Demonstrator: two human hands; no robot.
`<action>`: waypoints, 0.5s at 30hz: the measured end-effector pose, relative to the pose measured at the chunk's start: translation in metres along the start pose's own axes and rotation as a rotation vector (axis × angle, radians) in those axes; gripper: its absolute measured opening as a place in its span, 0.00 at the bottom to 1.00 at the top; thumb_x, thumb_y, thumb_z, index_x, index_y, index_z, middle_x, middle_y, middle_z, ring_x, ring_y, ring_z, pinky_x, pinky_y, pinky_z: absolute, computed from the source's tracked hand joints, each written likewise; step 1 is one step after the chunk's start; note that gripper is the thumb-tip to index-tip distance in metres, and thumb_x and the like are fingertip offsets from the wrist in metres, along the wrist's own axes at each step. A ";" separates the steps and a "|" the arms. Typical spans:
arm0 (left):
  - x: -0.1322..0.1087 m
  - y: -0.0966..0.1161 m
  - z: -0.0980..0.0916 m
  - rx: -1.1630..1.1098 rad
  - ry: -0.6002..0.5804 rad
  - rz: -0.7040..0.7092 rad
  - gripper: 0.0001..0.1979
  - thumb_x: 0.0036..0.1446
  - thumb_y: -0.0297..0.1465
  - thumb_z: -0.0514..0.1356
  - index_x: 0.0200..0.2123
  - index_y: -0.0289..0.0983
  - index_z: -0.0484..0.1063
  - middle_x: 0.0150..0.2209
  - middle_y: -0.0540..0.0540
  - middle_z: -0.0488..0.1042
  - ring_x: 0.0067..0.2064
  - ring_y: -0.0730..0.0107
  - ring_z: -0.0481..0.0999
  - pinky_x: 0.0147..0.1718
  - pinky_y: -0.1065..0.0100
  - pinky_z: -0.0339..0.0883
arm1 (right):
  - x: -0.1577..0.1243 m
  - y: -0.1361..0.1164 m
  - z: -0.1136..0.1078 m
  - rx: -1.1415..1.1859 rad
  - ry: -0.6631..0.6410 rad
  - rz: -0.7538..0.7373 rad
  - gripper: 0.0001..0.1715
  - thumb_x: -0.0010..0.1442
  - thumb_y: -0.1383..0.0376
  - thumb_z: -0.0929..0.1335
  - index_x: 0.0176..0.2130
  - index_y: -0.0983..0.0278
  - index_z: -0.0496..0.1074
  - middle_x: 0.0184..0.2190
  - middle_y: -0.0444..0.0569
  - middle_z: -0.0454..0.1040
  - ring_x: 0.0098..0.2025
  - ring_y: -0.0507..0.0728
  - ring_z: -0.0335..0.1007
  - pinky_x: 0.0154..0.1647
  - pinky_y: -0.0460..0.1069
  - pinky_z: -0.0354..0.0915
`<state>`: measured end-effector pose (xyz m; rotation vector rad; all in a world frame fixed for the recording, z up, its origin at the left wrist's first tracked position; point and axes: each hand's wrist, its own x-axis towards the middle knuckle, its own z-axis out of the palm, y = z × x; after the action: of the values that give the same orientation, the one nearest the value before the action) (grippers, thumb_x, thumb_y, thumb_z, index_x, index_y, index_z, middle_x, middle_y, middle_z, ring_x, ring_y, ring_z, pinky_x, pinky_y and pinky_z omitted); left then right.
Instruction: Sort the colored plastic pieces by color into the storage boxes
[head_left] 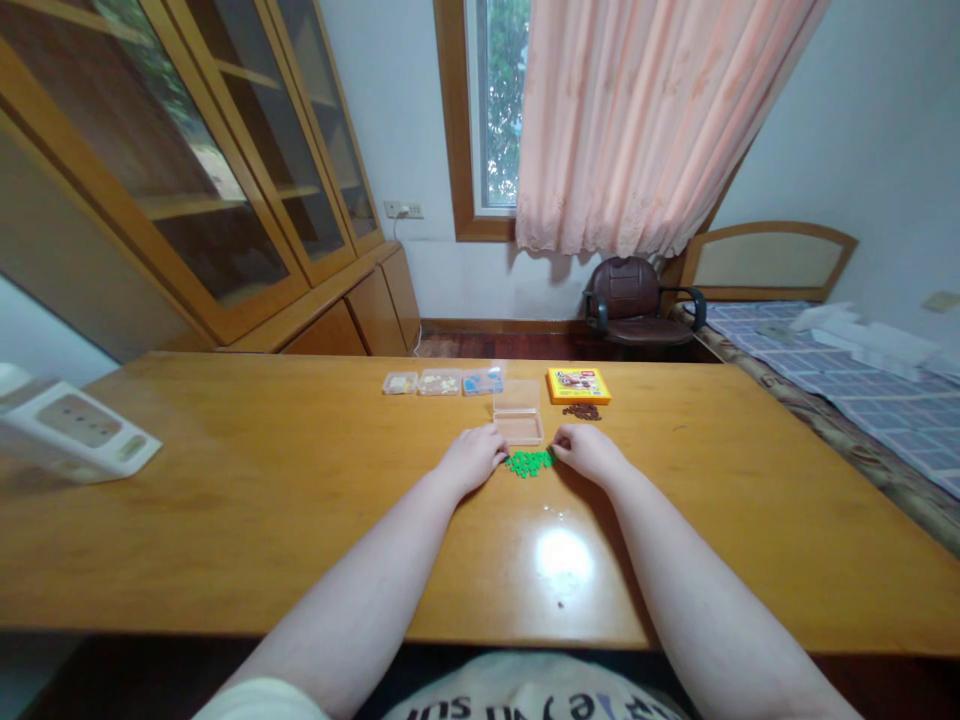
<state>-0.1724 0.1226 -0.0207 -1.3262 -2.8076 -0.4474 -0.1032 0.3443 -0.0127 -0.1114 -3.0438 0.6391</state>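
A small pile of bright green pieces (529,463) lies on the table in front of me, between my two hands. At its left edge is my left hand (474,456), fingers curled and their tips against the pieces. My right hand (589,452) is at the right edge, with thumb and fingers pinched together by the green pieces. Whatever either hand has between its fingertips is too small to make out. Just behind the pile stands a clear plastic box (519,430) with its lid raised; no pieces show inside.
Clear boxes hold blue pieces (482,383), cream pieces (440,383) and pale yellow pieces (400,384) farther back. A yellow box (579,386) lies behind a heap of brown pieces (583,412). A white device (82,425) stands on the wooden table (300,520) at left.
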 end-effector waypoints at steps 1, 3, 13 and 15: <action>0.000 0.000 0.000 -0.004 0.000 0.003 0.05 0.57 0.31 0.58 0.34 0.39 0.74 0.38 0.45 0.73 0.41 0.65 0.73 0.41 0.67 0.65 | 0.000 0.000 0.000 0.017 0.018 -0.003 0.07 0.54 0.63 0.67 0.28 0.62 0.74 0.27 0.48 0.75 0.27 0.52 0.66 0.26 0.46 0.53; 0.000 -0.001 0.000 -0.006 0.005 0.009 0.06 0.57 0.31 0.58 0.34 0.39 0.74 0.38 0.45 0.73 0.41 0.65 0.73 0.41 0.67 0.65 | 0.001 0.000 0.000 0.056 0.067 -0.007 0.07 0.54 0.62 0.67 0.28 0.63 0.73 0.26 0.47 0.75 0.26 0.52 0.65 0.26 0.45 0.53; -0.003 -0.003 -0.007 0.007 0.071 0.022 0.06 0.57 0.32 0.58 0.35 0.39 0.74 0.37 0.46 0.71 0.38 0.66 0.72 0.38 0.68 0.65 | 0.009 -0.007 0.019 0.307 0.202 0.038 0.14 0.57 0.59 0.64 0.39 0.63 0.73 0.28 0.47 0.74 0.27 0.53 0.66 0.29 0.46 0.58; -0.002 -0.002 -0.008 -0.003 0.108 0.034 0.06 0.58 0.31 0.57 0.35 0.39 0.73 0.37 0.46 0.71 0.38 0.67 0.72 0.39 0.68 0.65 | 0.009 -0.006 0.014 0.287 0.214 0.040 0.14 0.58 0.59 0.63 0.39 0.63 0.73 0.28 0.47 0.74 0.28 0.53 0.66 0.28 0.45 0.57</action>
<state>-0.1733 0.1175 -0.0140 -1.3059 -2.6946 -0.5063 -0.1127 0.3339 -0.0233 -0.2181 -2.7194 0.9880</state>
